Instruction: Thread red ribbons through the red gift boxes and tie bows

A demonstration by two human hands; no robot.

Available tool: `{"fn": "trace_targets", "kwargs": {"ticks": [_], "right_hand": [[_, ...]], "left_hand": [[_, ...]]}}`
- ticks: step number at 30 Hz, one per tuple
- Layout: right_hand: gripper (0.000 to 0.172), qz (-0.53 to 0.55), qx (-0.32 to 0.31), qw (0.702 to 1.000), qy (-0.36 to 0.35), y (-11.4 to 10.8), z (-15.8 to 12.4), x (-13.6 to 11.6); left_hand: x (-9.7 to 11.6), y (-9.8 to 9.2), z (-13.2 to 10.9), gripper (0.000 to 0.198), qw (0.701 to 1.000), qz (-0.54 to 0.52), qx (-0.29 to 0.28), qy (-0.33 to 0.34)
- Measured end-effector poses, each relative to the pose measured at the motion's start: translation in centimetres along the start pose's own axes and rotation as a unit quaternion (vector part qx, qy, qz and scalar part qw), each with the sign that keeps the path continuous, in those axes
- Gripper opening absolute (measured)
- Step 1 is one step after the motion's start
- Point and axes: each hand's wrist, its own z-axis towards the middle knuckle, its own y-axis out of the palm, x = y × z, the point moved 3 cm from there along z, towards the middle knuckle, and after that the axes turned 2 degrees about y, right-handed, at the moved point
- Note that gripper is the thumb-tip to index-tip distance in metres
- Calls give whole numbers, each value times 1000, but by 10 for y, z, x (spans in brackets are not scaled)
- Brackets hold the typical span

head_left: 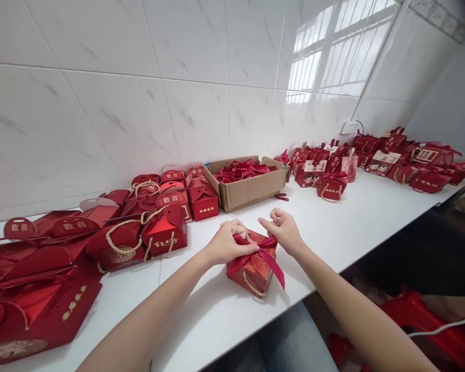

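A small red gift box (251, 276) with a twisted gold cord handle sits near the front edge of the white table. A dark red satin ribbon (276, 271) is tied in a bow across its top, one tail hanging down the right side. My left hand (232, 242) is closed at the bow's left side, thumb and fingers pinching the ribbon by the knot. On the other side my right hand (284, 231) has curled fingers, with the bow's right loop running into them; the exact grip is partly hidden.
Left on the table (139, 305) stand several open red gift boxes (165, 232), some with cord handles. A cardboard box (251, 190) full of red ribbons is behind my hands. Finished-looking red boxes (331, 188) cluster at the right along the tiled wall. A red stool (430, 320) is below.
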Motion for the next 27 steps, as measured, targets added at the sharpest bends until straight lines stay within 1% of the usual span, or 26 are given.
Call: {"fn": "trace_targets", "kwargs": {"ticks": [3, 6, 8, 10, 11, 12, 13, 14, 15, 16, 17, 18, 20, 21, 23, 24, 25, 26, 27], "right_hand": [[46, -8, 36, 999, -22, 1, -2, -3], [40, -11, 46, 998, -42, -3, -7, -7], [30, -20, 61, 996, -69, -16, -11, -9], [23, -47, 79, 991, -99, -36, -18, -8], [23, -67, 74, 989, -105, -47, -22, -6], [26, -89, 48, 989, -103, -57, -26, -2], [35, -115, 0, 989, -96, -64, -31, 4], [48, -142, -68, 984, -85, -67, -38, 11], [63, -165, -134, 975, -71, -67, -46, 18], [76, -179, -187, 964, -57, -64, -54, 25], [88, -183, -216, 958, -43, -59, -63, 32], [98, -175, -221, 959, -33, -50, -71, 36], [111, -127, -189, 973, -33, -29, -84, 40], [114, -100, -168, 980, -37, -18, -89, 40], [110, -63, -130, 989, -40, -4, -92, 38], [107, -53, -118, 991, -37, -2, -91, 37], [104, -51, -107, 993, -28, -5, -87, 36], [102, -60, -86, 994, -16, -14, -82, 37], [101, -83, -46, 995, -2, -28, -75, 40]], "left_hand": [[2, -1, 0, 47, 1000, 29, -5, 4], [4, -4, -1, 43, 999, 43, -1, 11], [3, -6, -1, 41, 1000, 16, -14, 16], [2, -9, 0, 40, 998, -33, -46, 27], [1, -10, 0, 38, 996, -60, -59, 35], [-1, -12, 1, 37, 993, -87, -63, 42], [-3, -13, 1, 36, 991, -114, -52, 49], [-6, -14, 2, 35, 988, -142, -29, 57], [-10, -13, 2, 34, 984, -168, 1, 62], [-14, -11, 1, 33, 978, -194, 35, 63], [-18, -7, 1, 30, 971, -219, 70, 59], [-22, -2, 0, 28, 964, -239, 100, 52], [-28, 12, -3, 23, 953, -265, 143, 32], [-31, 19, -4, 22, 950, -269, 156, 24], [-35, 28, -6, 21, 949, -260, 176, 17], [-38, 29, -7, 21, 949, -251, 189, 16], [-41, 29, -7, 21, 949, -240, 203, 14], [-44, 27, -7, 21, 949, -228, 218, 12], [-48, 25, -6, 21, 949, -216, 228, 8]]}}
